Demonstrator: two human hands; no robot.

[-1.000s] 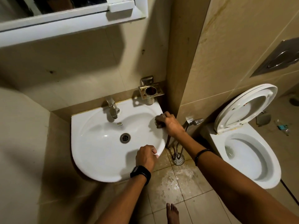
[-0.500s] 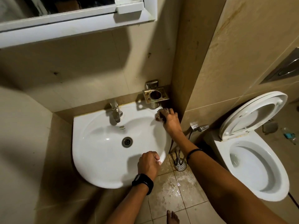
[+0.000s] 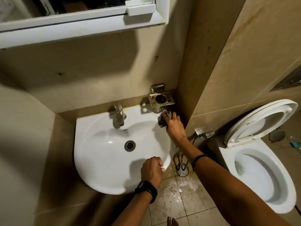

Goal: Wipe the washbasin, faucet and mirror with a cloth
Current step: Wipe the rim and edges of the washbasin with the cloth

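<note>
A white washbasin [image 3: 97,160] hangs on the tiled wall, with a chrome faucet [image 3: 119,114] at its back and a drain at its centre. My right hand [image 3: 173,123] presses a dark crumpled cloth [image 3: 162,119] onto the basin's back right corner, just under the metal holder. My left hand [image 3: 152,170], with a black watch on its wrist, grips the basin's front right rim. The mirror [image 3: 65,5] in a white frame shows at the top left, cut off by the frame edge.
A metal tumbler holder [image 3: 161,99] is fixed to the wall above the basin corner. A toilet [image 3: 260,176] with raised lid stands at the right. A spray hose [image 3: 205,134] hangs between them. The floor tiles [image 3: 179,193] are wet, near a floor drain [image 3: 182,171].
My right hand has slid the cloth along the basin's right rim toward the back corner under the holder. My left hand has stayed on the front rim.
</note>
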